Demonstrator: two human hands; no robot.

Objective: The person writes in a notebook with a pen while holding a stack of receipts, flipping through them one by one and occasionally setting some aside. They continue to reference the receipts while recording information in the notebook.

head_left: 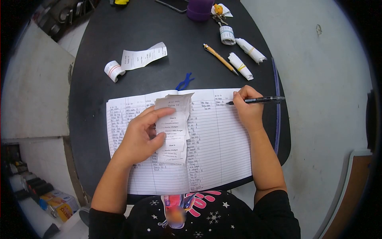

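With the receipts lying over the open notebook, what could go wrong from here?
The overlapping receipts at the left hand have uneven edges and might slip out of order if it lifts. Lying across the middle of the notebook, they may hide some handwritten entries. The black pen in the right hand points into a narrow column, so a small slip could mark nearby writing.

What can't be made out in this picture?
All in the head view:
Most handwriting in the notebook: too small.
Parts of the receipt slips: covered by the left hand.
Purple object: cut off by the top edge.
Rolled papers: inner sides hidden by their outer layers.
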